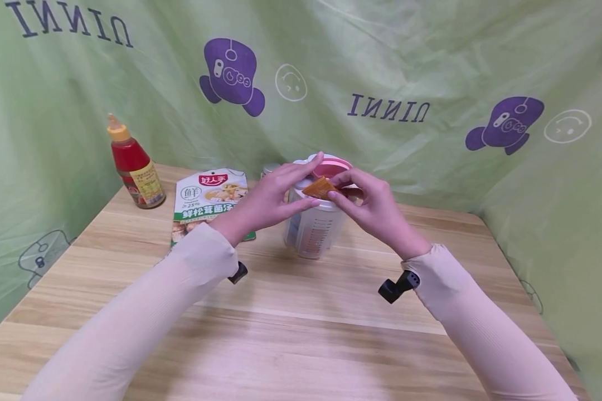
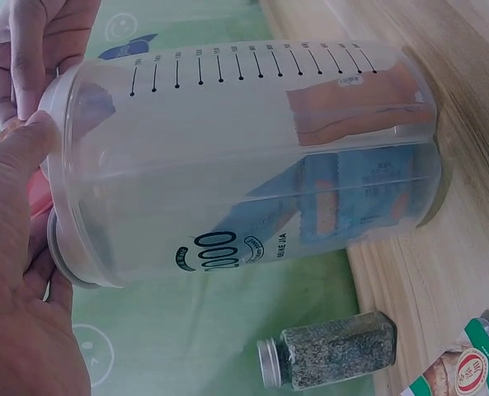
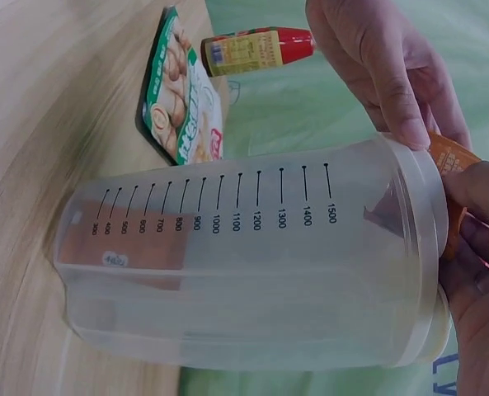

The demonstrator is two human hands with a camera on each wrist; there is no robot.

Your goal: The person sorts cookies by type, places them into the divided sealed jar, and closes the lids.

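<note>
A clear plastic storage container (image 1: 313, 236) with a measuring scale stands upright on the table, its pink-lined flap (image 1: 333, 165) raised. My left hand (image 1: 273, 195) holds the lid's rim, thumb on the near side and fingers at the back. My right hand (image 1: 373, 206) pinches a small orange packet (image 1: 318, 188) between thumb and fingers at the opening. One corner of this packet shows dark through the wall just under the rim in the right wrist view. Lower inside lie an orange packet (image 2: 359, 103) and blue packets (image 2: 364, 194).
Left of the container a green-and-white food pouch (image 1: 210, 195) leans back. A red sauce bottle (image 1: 135, 167) with a yellow cap stands at the table's far left. Behind the container is a glass jar of dark flakes (image 2: 335, 351). Green printed cloth (image 1: 391, 55) hangs around the table.
</note>
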